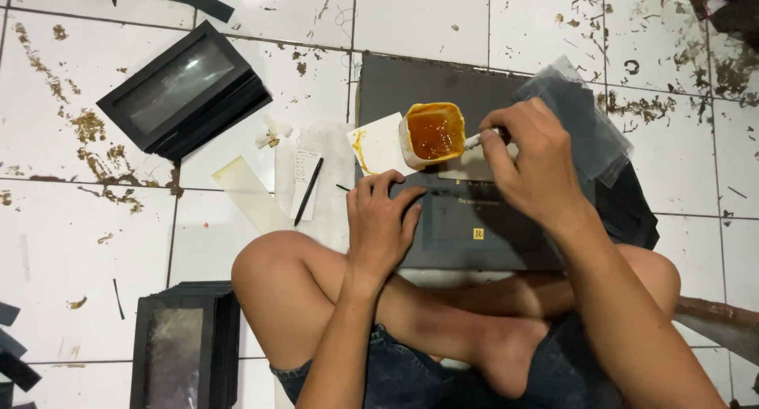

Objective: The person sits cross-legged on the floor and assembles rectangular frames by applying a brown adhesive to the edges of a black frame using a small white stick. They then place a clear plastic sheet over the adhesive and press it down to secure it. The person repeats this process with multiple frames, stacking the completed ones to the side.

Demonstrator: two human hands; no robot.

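While the person sits cross-legged on the tiled floor (261,6), the right hand (531,165) is closed around a thin white-handled brush (482,139), whose tip points toward the open white tub of amber glue (432,132). The tub stands on a scrap of white paper (378,144) at the far edge of the dark flat box piece (466,227), which lies across the lap. The left hand (381,223) lies flat, fingers spread, pressing on the near left corner of that piece; it grips nothing.

Judgement on method: the pressing hand ought to hold the piece steady throughout, since it rests on legs rather than a firm surface. The brush would best be loaded lightly and wiped on the tub rim, as the yellow smears on the paper suggest dripping. The tub stands close to the working wrist and could tip.

Surroundings: a stack of black window-lidded boxes (186,93) lies at upper left, a second stack (186,346) at lower left, clear plastic sheets (589,120) at right beneath the forearm, and a black stick (308,192) on a paper strip.
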